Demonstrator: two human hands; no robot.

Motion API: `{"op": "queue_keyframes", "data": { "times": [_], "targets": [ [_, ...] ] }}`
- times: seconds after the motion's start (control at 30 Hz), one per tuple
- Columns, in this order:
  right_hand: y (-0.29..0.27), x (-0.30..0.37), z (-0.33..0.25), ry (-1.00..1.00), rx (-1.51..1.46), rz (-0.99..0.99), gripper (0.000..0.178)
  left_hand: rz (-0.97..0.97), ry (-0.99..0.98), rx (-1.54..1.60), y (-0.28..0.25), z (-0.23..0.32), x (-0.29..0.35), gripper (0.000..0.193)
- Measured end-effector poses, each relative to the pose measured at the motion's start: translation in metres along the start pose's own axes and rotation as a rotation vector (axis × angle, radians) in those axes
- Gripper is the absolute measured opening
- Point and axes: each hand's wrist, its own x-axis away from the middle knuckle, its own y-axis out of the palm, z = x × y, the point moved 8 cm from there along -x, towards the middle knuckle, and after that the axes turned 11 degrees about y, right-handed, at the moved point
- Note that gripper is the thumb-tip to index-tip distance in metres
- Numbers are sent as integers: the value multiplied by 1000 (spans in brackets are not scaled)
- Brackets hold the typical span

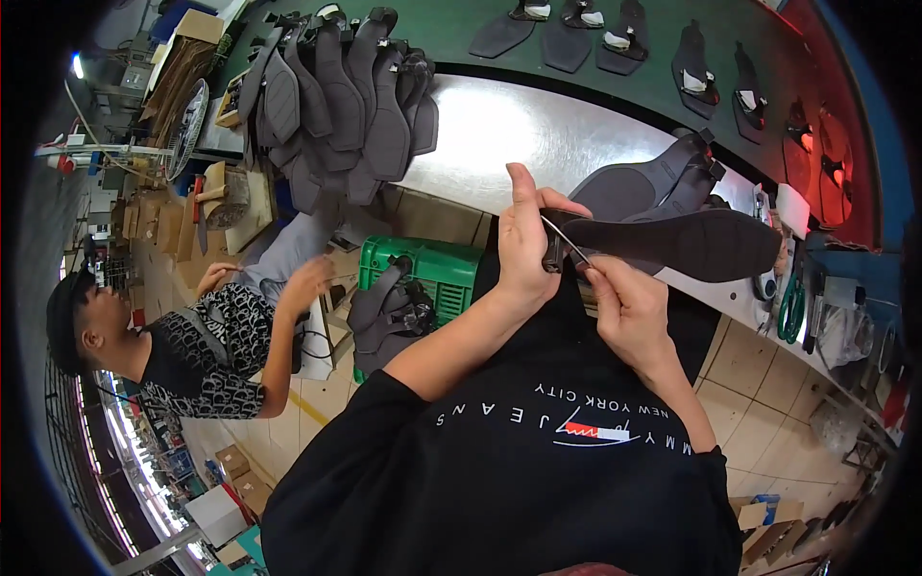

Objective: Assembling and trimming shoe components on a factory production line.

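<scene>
The fingers of the right hand pinched one end of a thin strip or rod. Those of the left hand held a dark sandal by its narrow end, thumb raised; its sole stretched rightward above the right hand. Beyond, other sandals lay on the metal counter.

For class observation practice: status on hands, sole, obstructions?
Left hand holding dark sole at one end. Right hand pinching thin strip. Held sole partly hides other soles on metal table.
</scene>
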Motion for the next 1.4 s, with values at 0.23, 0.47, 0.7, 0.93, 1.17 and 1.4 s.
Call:
{"op": "queue_keyframes", "data": {
  "times": [0.23, 0.47, 0.7, 0.93, 1.17, 1.4],
  "targets": [
    [20, 16, -30, -180, -39, -202, 5, 53, -266, 295, -2, -28, -4, 62],
    [14, 3, 14, 165, 17, -36, 4, 88, -556, 697, 4, -51, 0, 48],
    [45, 18, -40, -144, -131, -382, 10, 84, -404, 313, -16, -12, -50, 45],
    [-20, 11, 11, 314, -239, -449, 10, -467, -150, -815, -75, 155, -170, 42],
    [-43, 9, 43, 478, -312, -271, 13, -810, 347, -1834, -31, 106, -272, 48],
    [-85, 2, 64, 454, -301, -54, 18, -238, 404, -1666, -24, 13, -383, 72]
  ]
}}
